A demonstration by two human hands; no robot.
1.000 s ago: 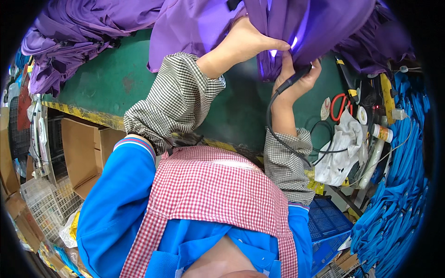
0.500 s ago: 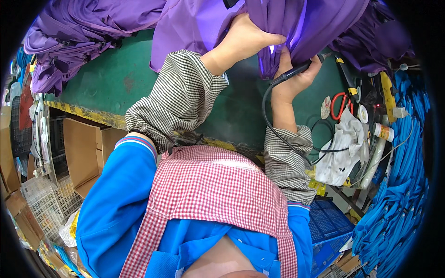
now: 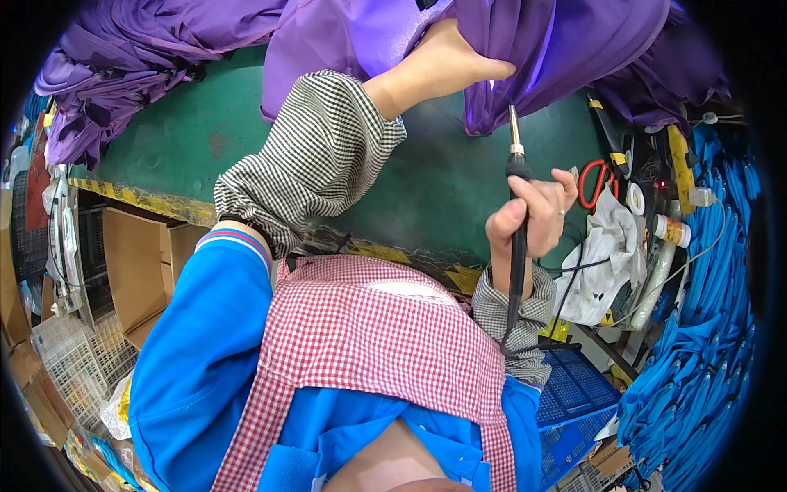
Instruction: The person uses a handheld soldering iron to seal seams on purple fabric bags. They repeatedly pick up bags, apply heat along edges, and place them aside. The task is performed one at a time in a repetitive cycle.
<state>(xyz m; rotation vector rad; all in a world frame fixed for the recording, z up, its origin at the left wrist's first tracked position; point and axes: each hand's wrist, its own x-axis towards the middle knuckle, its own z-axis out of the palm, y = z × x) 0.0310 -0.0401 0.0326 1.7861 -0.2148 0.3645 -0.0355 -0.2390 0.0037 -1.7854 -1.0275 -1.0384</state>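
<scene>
My left hand (image 3: 443,70) is closed on the purple fabric (image 3: 324,57) at the top of the head view, its thumb pressing along a fold. The fabric hangs in pleats over the green tabletop (image 3: 410,176), lit bluish from behind. Lower and to the right, my right hand (image 3: 541,215) grips a soldering iron (image 3: 518,166) by its black handle. The iron's metal tip points up toward the hanging pleats, just below their edge. Its black cord runs down past my right sleeve.
More purple fabric (image 3: 102,107) with black fittings is piled at far left. On the right lie red-handled scissors (image 3: 584,187), a white tape roll (image 3: 635,198), a white cloth (image 3: 602,262) and a small jar (image 3: 674,231). Blue fabric (image 3: 697,353) hangs beyond, above a blue crate (image 3: 574,394).
My right hand has drawn back from the fabric, down toward me, and now holds the soldering iron with its tip pointing away. My left hand keeps its hold on the fabric, shifted slightly right.
</scene>
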